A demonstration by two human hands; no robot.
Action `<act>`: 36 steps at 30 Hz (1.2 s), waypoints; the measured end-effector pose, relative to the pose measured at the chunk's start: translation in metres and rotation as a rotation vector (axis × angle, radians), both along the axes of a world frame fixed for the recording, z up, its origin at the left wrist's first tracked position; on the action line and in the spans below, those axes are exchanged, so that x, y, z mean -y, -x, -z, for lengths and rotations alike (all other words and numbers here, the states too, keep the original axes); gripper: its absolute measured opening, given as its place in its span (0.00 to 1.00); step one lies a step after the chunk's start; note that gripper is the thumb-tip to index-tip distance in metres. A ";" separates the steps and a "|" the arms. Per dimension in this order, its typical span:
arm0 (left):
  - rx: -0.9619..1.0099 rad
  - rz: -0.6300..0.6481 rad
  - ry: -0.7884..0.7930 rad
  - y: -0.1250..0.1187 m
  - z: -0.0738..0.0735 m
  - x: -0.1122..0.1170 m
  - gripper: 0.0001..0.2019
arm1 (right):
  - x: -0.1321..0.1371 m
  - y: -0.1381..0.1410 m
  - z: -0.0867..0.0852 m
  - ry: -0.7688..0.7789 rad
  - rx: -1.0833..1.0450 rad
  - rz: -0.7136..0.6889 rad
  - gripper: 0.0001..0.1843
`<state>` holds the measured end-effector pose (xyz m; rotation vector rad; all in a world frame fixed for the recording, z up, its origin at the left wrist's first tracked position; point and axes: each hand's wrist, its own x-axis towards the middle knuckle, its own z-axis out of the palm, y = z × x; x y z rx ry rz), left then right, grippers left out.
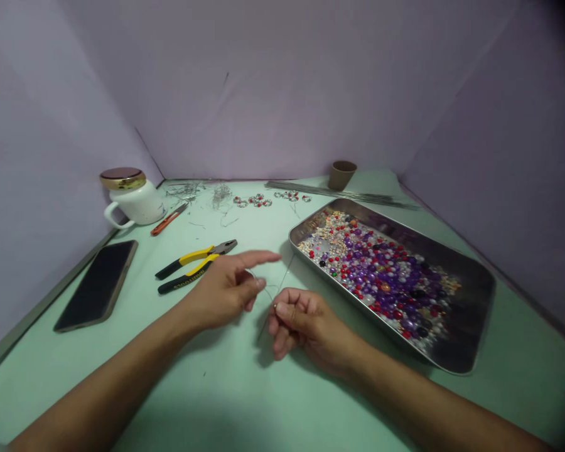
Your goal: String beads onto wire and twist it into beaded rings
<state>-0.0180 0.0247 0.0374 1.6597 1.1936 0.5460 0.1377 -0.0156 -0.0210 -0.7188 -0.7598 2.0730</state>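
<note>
My left hand [230,285] hovers over the green table with its index finger stretched out and its thumb and middle finger pinching a thin wire [282,279]. My right hand [299,323] is curled closed just to the right, pinching the same wire with a tiny bead at its fingertips. The wire runs up between both hands toward the metal tray [471,282]. The tray holds several purple, red and pearl beads [381,270].
Yellow-handled pliers [193,263] lie left of my hands. A black phone [98,285] rests at the left edge, a lidded white mug [132,194] behind it, orange cutters [169,220], wire scraps, finished bead rings [258,201], straight wires [339,194] and a brown cup [342,174] at the back.
</note>
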 end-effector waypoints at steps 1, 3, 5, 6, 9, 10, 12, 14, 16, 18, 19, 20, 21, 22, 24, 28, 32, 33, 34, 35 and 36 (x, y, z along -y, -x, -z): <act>0.010 0.083 0.053 0.001 0.000 0.000 0.16 | 0.001 0.000 0.000 0.009 -0.008 -0.042 0.14; 0.016 0.187 0.107 0.001 0.000 0.001 0.13 | 0.001 -0.001 0.000 0.020 -0.010 -0.085 0.15; -0.018 0.221 0.033 0.002 0.000 0.000 0.11 | 0.002 -0.002 0.000 0.023 -0.006 -0.099 0.15; -0.051 0.232 -0.026 0.002 0.001 0.000 0.11 | 0.002 -0.002 0.000 0.023 -0.004 -0.107 0.15; -0.141 0.268 -0.187 0.003 0.003 0.000 0.12 | 0.001 -0.003 -0.001 0.020 0.003 -0.147 0.14; -0.151 0.281 -0.216 0.003 0.005 0.000 0.12 | 0.002 -0.004 -0.002 0.019 0.005 -0.169 0.14; -0.130 0.325 -0.239 0.002 0.007 0.002 0.12 | 0.002 -0.005 -0.004 0.022 0.005 -0.220 0.13; -0.073 0.360 -0.233 0.001 0.009 0.005 0.11 | 0.004 -0.005 -0.006 0.029 0.000 -0.282 0.13; -0.004 0.379 -0.210 -0.001 0.011 0.008 0.11 | 0.006 -0.005 -0.009 0.040 -0.003 -0.337 0.14; 0.053 0.392 -0.186 -0.003 0.013 0.010 0.11 | 0.008 -0.005 -0.012 0.065 -0.008 -0.376 0.14; 0.075 0.400 -0.176 -0.004 0.014 0.012 0.11 | 0.009 -0.005 -0.012 0.080 -0.011 -0.384 0.14; 0.093 0.407 -0.167 -0.005 0.014 0.013 0.11 | 0.011 -0.005 -0.013 0.096 -0.015 -0.383 0.14; 0.105 0.409 -0.159 -0.005 0.015 0.014 0.10 | 0.012 -0.004 -0.013 0.108 -0.017 -0.382 0.14; 0.114 0.413 -0.150 -0.006 0.015 0.015 0.10 | 0.013 -0.003 -0.012 0.117 -0.018 -0.383 0.15; 0.128 0.420 -0.134 -0.007 0.016 0.015 0.10 | 0.015 -0.002 -0.011 0.125 -0.016 -0.385 0.15; 0.115 0.315 -0.155 -0.009 0.020 0.012 0.09 | 0.014 0.003 -0.008 0.087 -0.017 -0.279 0.14; 0.027 -0.096 -0.253 -0.011 0.019 0.004 0.07 | 0.003 0.004 -0.007 0.040 0.001 0.109 0.10; 0.005 -0.186 -0.229 -0.012 0.017 0.003 0.07 | 0.000 0.003 -0.007 0.028 0.020 0.188 0.10; -0.002 -0.248 -0.167 -0.014 0.016 0.004 0.07 | -0.002 0.002 -0.006 0.018 0.044 0.253 0.09; 0.009 -0.277 -0.077 -0.015 0.013 0.005 0.06 | -0.004 0.001 -0.006 0.010 0.068 0.306 0.09; 0.033 -0.274 0.026 -0.017 0.011 0.008 0.05 | -0.005 0.001 -0.005 -0.001 0.093 0.348 0.09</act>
